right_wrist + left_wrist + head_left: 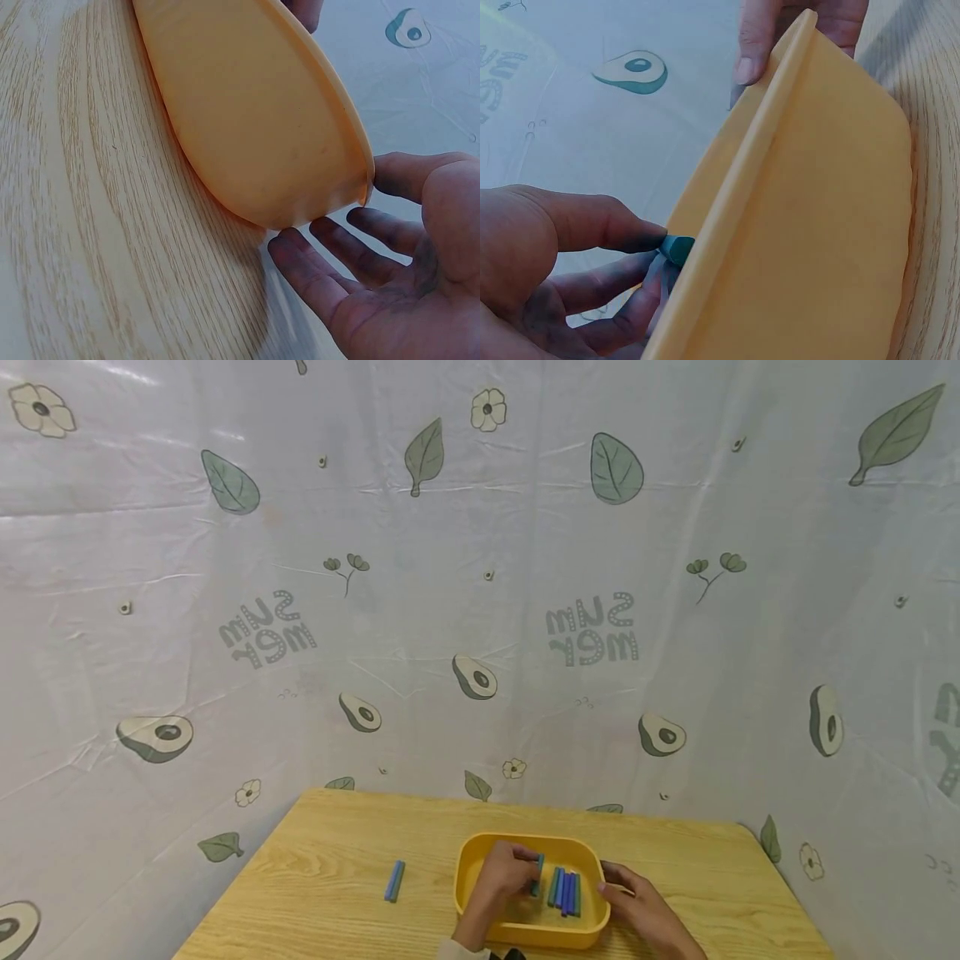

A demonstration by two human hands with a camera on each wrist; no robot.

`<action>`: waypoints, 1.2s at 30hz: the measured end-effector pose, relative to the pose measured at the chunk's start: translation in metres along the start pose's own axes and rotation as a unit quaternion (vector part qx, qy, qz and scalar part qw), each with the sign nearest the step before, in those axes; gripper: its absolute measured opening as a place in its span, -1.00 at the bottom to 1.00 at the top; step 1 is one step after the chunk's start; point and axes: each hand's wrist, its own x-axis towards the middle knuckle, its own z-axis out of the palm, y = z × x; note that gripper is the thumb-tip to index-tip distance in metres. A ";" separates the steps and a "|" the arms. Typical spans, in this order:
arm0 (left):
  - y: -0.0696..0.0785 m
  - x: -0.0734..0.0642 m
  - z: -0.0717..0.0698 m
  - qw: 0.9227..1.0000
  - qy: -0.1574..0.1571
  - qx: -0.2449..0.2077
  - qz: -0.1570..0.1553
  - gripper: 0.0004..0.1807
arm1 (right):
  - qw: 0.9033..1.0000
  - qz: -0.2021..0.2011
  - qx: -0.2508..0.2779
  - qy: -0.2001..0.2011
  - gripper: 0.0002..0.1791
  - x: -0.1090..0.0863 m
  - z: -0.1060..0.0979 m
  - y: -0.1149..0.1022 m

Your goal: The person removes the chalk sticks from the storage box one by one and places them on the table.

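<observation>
Inside the yellow plastic tray [555,937], my left hand [504,870] pinches a teal pastel stick [537,875] between thumb and fingers. The left wrist view shows the end of this teal stick [679,250] by the tray's rim, its lower part hidden behind the wall. Beside that hand, several blue and green pastel sticks [564,892] lie side by side on the tray's floor. My right hand [641,903] holds the tray's right end, thumb at the rim and the other fingers against the outer wall. Dark smudges mark the fingertips [289,244] of the right hand.
Left of the tray, a blue stick and a green stick [394,881] lie together on the wooden table [322,852]. Behind the table's far edge hangs a pale sheet [420,610] printed with leaves and avocados, which also closes in both sides.
</observation>
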 end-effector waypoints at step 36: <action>0.005 -0.015 -0.065 0.998 -0.032 -0.024 0.048 -0.62 | 1.000 0.003 -0.026 0.013 -0.22 0.003 -0.002 0.002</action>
